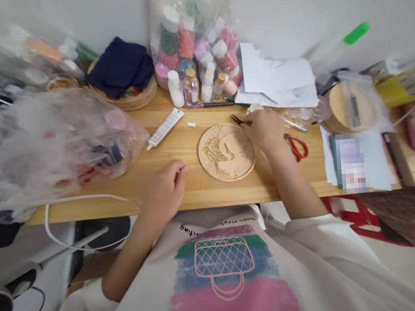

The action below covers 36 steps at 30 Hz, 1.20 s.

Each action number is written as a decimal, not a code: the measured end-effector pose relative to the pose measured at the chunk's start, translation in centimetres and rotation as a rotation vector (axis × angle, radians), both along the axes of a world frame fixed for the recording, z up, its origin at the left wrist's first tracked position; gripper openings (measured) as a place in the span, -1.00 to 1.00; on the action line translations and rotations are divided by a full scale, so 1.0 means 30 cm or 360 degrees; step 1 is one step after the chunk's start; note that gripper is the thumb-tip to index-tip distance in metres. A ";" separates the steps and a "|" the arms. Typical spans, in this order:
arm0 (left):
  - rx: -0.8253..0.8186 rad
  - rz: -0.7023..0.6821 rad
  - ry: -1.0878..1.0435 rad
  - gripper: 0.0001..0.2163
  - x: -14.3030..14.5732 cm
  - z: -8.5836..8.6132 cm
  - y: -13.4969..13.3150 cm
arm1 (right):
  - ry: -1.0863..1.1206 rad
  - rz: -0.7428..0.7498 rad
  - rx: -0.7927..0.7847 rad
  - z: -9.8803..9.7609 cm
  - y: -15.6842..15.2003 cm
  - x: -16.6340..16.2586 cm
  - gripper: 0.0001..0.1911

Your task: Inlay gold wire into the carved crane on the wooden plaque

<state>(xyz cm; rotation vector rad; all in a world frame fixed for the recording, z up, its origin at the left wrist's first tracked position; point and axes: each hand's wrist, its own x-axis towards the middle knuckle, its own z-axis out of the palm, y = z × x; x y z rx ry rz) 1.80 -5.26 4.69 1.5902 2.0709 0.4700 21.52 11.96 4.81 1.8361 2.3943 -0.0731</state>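
Note:
A round wooden disc [226,152] with a gold-wire bird design lies on the wooden table [181,190] in front of me. My right hand [267,130] rests at the disc's upper right edge, fingers closed on dark tweezers [238,120] whose tips point left. My left hand [165,189] lies on the table left of the disc, fingers curled in a loose fist; whether it holds anything is hidden.
A white glue tube [165,127] and its small cap [191,125] lie left of the disc. Red-handled scissors [297,146] sit to the right. Small bottles [191,87], bags of coloured beads [192,38], white papers [276,82] and a large plastic bag [50,143] crowd the table.

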 end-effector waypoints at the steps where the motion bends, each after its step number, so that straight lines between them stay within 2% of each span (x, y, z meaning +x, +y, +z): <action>1: 0.0012 -0.0053 -0.0022 -0.77 0.019 -0.011 -0.011 | -0.0001 0.0019 0.0006 0.000 0.004 0.004 -0.70; 6: 0.0086 -0.0270 -0.0029 -0.76 0.071 -0.055 -0.030 | 0.0084 0.0110 0.0086 0.012 -0.005 0.048 -0.75; 11: 0.0055 -0.0401 0.0055 -0.76 0.095 -0.069 -0.027 | 0.0709 0.0212 0.0004 0.009 -0.042 0.137 -0.84; 14: 0.0004 -0.0457 0.0147 -0.76 0.117 -0.073 -0.019 | 0.1237 0.0076 -0.0205 -0.021 -0.061 0.180 -0.88; 17: -0.0023 -0.0483 0.0224 -0.75 0.131 -0.071 -0.011 | 0.1739 -0.0112 -0.0559 -0.055 -0.074 0.197 -0.88; 20: 0.0009 -0.0487 0.0257 -0.75 0.132 -0.060 -0.006 | 0.2003 -0.0239 -0.0850 -0.076 -0.084 0.196 -0.80; 26: 0.0371 -0.0540 0.0309 -0.75 0.120 -0.041 -0.002 | 0.2102 -0.0402 -0.1056 -0.079 -0.111 0.199 -0.68; 30: 0.0646 -0.0585 0.0322 -0.80 0.112 -0.026 0.023 | 0.2367 -0.0467 -0.1039 -0.069 -0.139 0.210 -0.65; 33: 0.0817 -0.0606 0.0305 -0.83 0.109 0.017 0.064 | 0.2554 -0.0467 -0.1038 -0.040 -0.155 0.205 -0.63; 36: 0.0998 -0.0573 0.0288 -0.86 0.116 0.097 0.122 | 0.2671 -0.0316 -0.1051 0.028 -0.154 0.176 -0.62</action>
